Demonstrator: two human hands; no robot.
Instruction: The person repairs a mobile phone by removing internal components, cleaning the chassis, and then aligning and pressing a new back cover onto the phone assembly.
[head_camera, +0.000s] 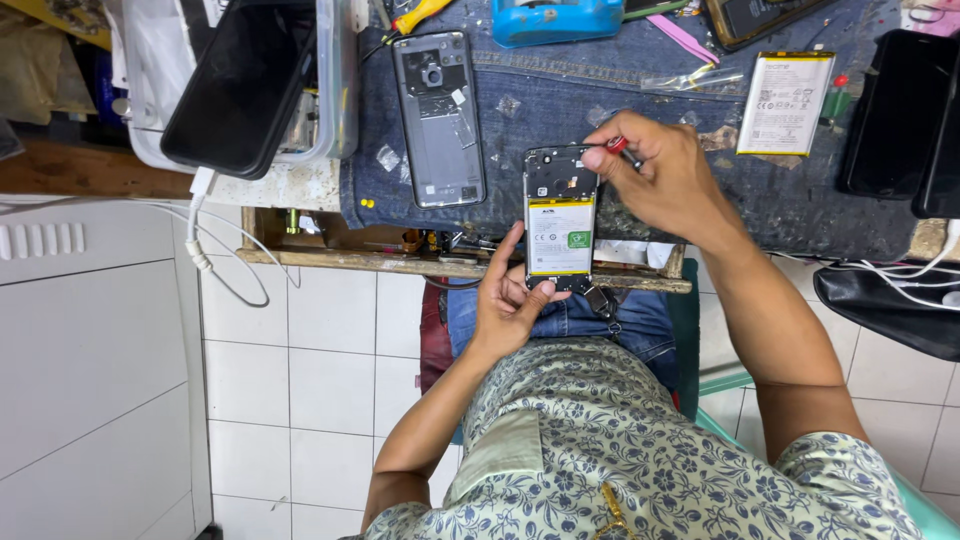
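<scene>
**A:** What did the head camera show at the centre of the bench?

**B:** An opened black smartphone with a white rectangular battery in its frame (560, 215) lay on the blue denim cloth covering the wooden bench (620, 95), its lower end reaching over the bench's front edge. The left hand (512, 295) gripped that lower end, thumb up along the left side, fingers curled under it.

**A:** And the other hand?

**B:** The right hand (660, 180) was closed in a pinch around a thin red-handled screwdriver (620, 147), the fingertip pressed at the phone's upper right corner. The tool's tip could not be made out.

**A:** What lay around them?

**B:** Just to the left of the phone sat a grey plastic back cover with a camera cut-out (438, 118). A loose white battery with a yellow edge (784, 102) rested well to the right, near two dark phones at the edge. A black phone, screen dark (240, 85), leaned on a clear plastic box (335, 90) at the upper left, and a blue plastic case (557, 20) stood at the top. White cables (215, 255) hung over the tiled floor.
</scene>
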